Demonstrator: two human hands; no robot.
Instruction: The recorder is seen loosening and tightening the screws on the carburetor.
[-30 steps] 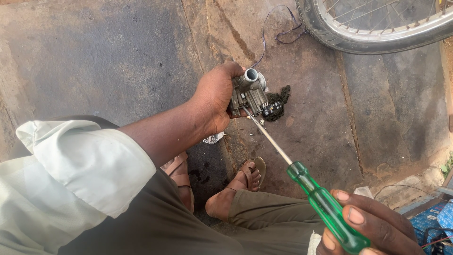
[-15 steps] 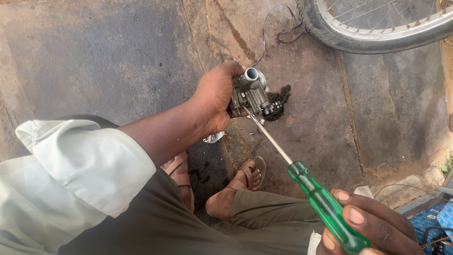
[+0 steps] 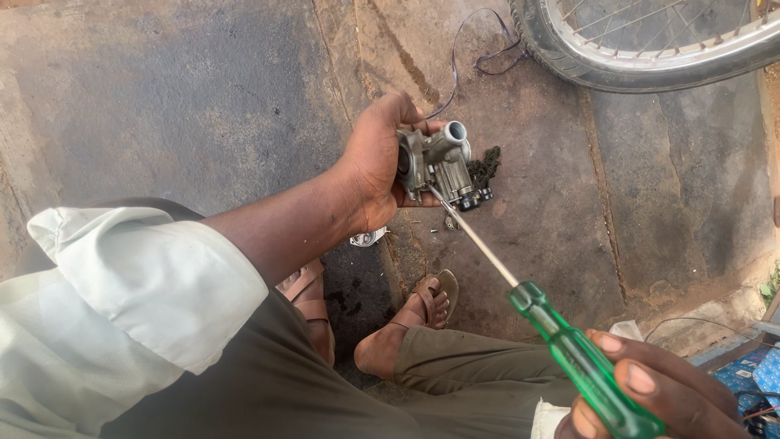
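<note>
Left hand (image 3: pixel 375 167) clamps a grey metal carburetor (image 3: pixel 439 165); right hand (image 3: pixel 650 389) wraps a green-handled screwdriver (image 3: pixel 578 363).
The screwdriver's tip meets the carburetor's underside; the carburetor is held above stained concrete ground (image 3: pixel 179 106); beyond it lies a spoked wheel (image 3: pixel 650 49); below it, a sandalled foot (image 3: pixel 406 325).

Cracked, oil-stained concrete floor (image 3: pixel 203 106) in warm daylight; a spoked wheel (image 3: pixel 650 49) lies at the top right (a thin dark wire (image 3: pixel 479 49) loops beside it).
</note>
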